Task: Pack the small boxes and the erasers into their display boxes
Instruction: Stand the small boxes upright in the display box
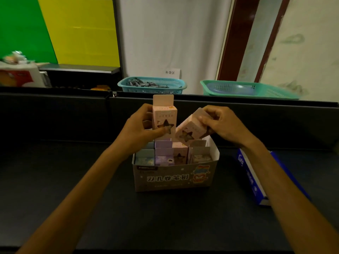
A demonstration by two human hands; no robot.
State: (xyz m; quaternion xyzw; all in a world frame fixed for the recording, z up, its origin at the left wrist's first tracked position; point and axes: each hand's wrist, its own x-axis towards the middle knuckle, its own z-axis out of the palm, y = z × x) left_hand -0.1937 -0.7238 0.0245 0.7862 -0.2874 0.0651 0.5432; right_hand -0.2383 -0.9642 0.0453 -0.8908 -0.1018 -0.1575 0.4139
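Two pink boxes, upright one (164, 119) gripped by left hand (141, 127), tilted one (192, 128) by right hand (221, 123)

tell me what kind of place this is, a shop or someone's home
Most likely a stationery shop's restocking counter, not a home. A wall sign reads "restock area", a teal basket holds loose pens or similar, and both hands lift pink small boxes from a retail display box on a black counter.

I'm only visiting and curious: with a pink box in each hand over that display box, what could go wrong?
The right hand holds its tilted pink box by one end, so it might slip. The display box already looks crowded; forcing in the upright pink box from the left hand could crush packed boxes or its raised flap.
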